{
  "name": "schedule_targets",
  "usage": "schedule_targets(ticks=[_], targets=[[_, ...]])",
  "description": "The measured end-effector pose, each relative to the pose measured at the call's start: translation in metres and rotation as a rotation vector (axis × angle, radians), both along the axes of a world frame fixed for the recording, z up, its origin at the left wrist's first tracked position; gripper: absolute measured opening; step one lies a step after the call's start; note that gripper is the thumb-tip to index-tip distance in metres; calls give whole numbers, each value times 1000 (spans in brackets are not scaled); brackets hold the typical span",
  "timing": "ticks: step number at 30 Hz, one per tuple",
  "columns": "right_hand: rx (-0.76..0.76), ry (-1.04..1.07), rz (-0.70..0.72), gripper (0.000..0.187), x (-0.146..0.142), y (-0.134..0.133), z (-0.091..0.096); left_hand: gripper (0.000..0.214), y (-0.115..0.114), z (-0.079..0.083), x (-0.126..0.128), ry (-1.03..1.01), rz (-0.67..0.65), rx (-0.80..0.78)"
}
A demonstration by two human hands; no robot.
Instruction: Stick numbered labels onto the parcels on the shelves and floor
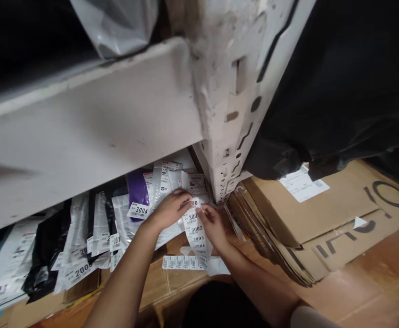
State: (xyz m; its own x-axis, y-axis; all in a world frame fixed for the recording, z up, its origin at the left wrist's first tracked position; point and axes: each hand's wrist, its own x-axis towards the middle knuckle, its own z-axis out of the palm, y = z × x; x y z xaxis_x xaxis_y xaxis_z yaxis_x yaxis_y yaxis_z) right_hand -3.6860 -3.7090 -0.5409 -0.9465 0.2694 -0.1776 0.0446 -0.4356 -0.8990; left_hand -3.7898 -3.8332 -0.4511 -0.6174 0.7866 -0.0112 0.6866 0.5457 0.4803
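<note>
Between my hands hangs a long strip of white number labels (196,230), printed with 3002, 3003 and similar numbers. My left hand (172,208) pinches its upper left edge, and my right hand (214,223) grips the upper right edge. The strip's lower end folds onto the floor, where a further run of labels (183,262) lies sideways. Just behind my fingers are white plastic parcels (172,180) with printed labels. A purple parcel (137,189) left of my left hand carries a 3004 tag (138,210).
Several bagged parcels (79,223) with number tags stand in a row on the low shelf at left. A white shelf beam (93,127) and a perforated upright (231,114) rise close in front. Flattened cardboard boxes (322,214) lie at right, under a black bag (339,91).
</note>
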Motion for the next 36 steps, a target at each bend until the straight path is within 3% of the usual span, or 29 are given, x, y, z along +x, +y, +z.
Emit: schedule_targets(ticks=[9, 18, 21, 24, 28, 31, 36], targets=[[49, -75, -11, 38, -6, 2, 0, 23, -2, -6, -2, -44, 107, -11], [119, -67, -26, 39, -5, -2, -9, 25, 0, -9, -2, 168, 65, -72], [171, -81, -83, 42, -4, -3, -10, 25, 3, -12, 1, 228, 79, -119], [131, -123, -132, 48, 1, -7, -12, 24, 6, -14, 5, 307, 87, -173], [4, -116, 4, 35, 15, -10, -19, 20, 7, -15, 8, 351, 81, -189], [-28, -127, 94, 37, 29, -8, -25, 18, 5, -16, 7, 309, 72, -156], [122, -157, 232, 34, 59, -4, -29, 15, 5, -15, 5, 240, 75, -105]])
